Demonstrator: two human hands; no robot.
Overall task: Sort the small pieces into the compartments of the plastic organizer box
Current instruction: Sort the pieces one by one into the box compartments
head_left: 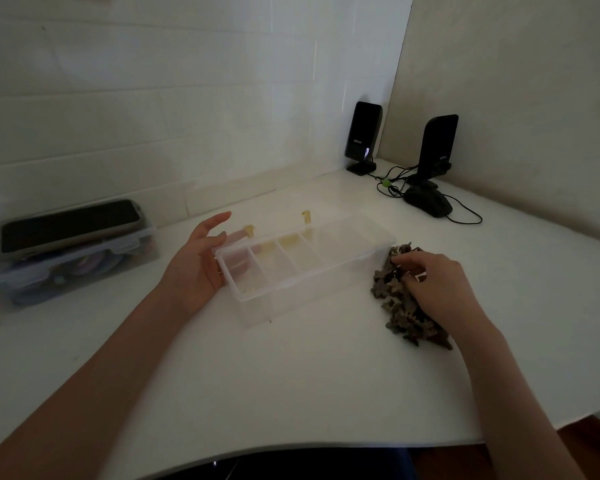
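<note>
- Organizer box [302,268]: clear plastic, lid open, set near the middle of the white counter [291,375], its long side running toward the back right corner. Dividers split it into several compartments side by side; two yellow clasps stand along its far edge.
- Small pieces [400,306]: a loose heap of dark brown and grey shapes lying on the counter just beside the box's right end.
- Right hand [437,289]: resting palm down on the heap, fingers curled into the pieces; which piece they pinch cannot be told.
- Left hand [198,258]: at the box's left end, fingers relaxed and slightly spread, palm turned toward the box wall, touching or just beside it.
- Storage case [70,265]: clear, lidded, near the counter's left edge against the back wall, coloured contents blurred.
- Phone [70,223]: dark, lying flat on the case lid.
- Two black speakers [362,136] [437,147]: upright in the back right corner, cables trailing.
- Black mouse [428,200]: in front of the right speaker.
</note>
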